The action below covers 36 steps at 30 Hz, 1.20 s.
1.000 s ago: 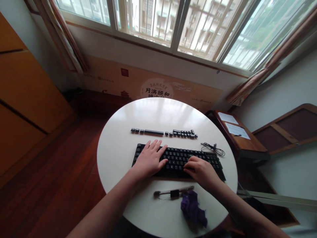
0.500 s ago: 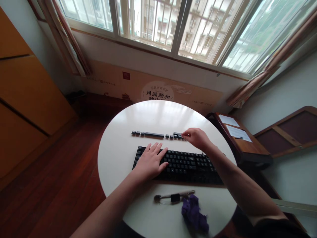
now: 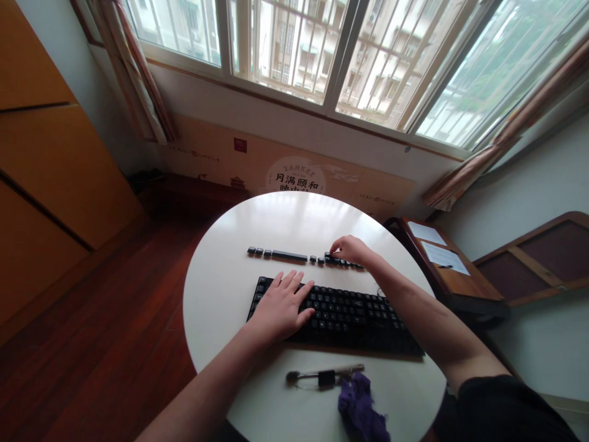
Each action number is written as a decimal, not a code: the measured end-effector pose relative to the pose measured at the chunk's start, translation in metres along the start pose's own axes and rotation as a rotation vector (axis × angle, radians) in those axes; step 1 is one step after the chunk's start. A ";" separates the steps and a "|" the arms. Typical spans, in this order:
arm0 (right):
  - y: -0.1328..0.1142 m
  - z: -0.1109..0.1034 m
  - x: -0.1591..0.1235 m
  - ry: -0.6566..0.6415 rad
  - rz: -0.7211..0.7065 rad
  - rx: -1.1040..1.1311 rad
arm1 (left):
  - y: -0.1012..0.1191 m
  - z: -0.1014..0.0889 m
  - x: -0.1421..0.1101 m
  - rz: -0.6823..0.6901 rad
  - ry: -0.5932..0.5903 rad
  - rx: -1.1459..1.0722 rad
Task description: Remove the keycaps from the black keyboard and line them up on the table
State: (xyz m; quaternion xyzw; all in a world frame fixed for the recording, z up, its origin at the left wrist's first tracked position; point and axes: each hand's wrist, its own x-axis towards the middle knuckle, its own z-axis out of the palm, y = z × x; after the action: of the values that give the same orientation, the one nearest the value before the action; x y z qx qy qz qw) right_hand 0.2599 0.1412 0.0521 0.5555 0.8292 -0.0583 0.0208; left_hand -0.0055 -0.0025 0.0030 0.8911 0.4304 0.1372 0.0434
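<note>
Room: barred window up top, patterned curtains at sides, printed banner below; side desk w/ papers on R.
White round table: black keyboard across the middle; loose keycaps lined up beyond it, incl. long spacebar cap and tight cluster of small caps at R end.
Near edge: brush w/ purple cloth just beside.
Risk, caps: prob. easiest to upset is the lineup; a clumsy fingertip could nudge neighbours out of order or flip a small one.
Risk, keyboard: might skid if L palm pushes sideways; R forearm passes over R end, so a low elbow could knock it.
L hand: fingers spread, palm down on keyboard's L part; nothing gripped.
R hand: thumb + fingertips drawn together at cluster's L end; can't tell if a cap's pinched.
</note>
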 end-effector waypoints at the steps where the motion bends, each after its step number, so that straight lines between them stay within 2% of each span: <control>1: 0.000 0.000 0.001 -0.004 -0.003 -0.001 | 0.000 0.000 0.000 0.001 0.000 0.001; 10: -0.001 0.002 0.016 0.027 0.008 -0.008 | 0.000 -0.002 0.000 0.002 0.004 0.012; 18: -0.004 0.004 0.015 0.078 0.017 -0.009 | 0.000 0.000 0.001 0.014 0.003 0.032; 22: -0.009 -0.004 0.007 0.135 0.027 0.018 | 0.001 -0.001 0.002 0.010 -0.005 0.029; 24: -0.011 -0.015 -0.008 0.183 0.029 0.041 | 0.001 -0.001 0.003 0.009 -0.014 0.026; 26: -0.014 -0.028 -0.034 0.237 0.027 0.070 | 0.001 -0.001 0.003 0.013 -0.015 0.023; 28: -0.018 -0.039 -0.070 0.282 0.006 0.120 | 0.001 0.001 0.004 0.018 -0.011 0.017; 30: -0.025 -0.043 -0.112 0.320 -0.091 0.286 | 0.000 0.003 0.004 0.016 -0.012 0.011; 32: -0.033 -0.036 -0.152 0.257 -0.178 0.402 | 0.000 0.003 0.005 0.014 -0.020 0.011; 34: -0.039 -0.020 -0.182 0.166 -0.173 0.440 | 0.000 0.003 0.006 0.014 -0.029 0.014; 36: -0.042 0.000 -0.200 0.127 -0.138 0.444 | 0.001 0.001 0.007 0.014 -0.044 0.019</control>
State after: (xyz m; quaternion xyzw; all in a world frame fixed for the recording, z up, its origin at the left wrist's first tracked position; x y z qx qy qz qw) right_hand 0.2979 -0.0584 0.0751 0.4908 0.8319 -0.2051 -0.1581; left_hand -0.0006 0.0025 0.0034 0.8974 0.4243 0.1135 0.0433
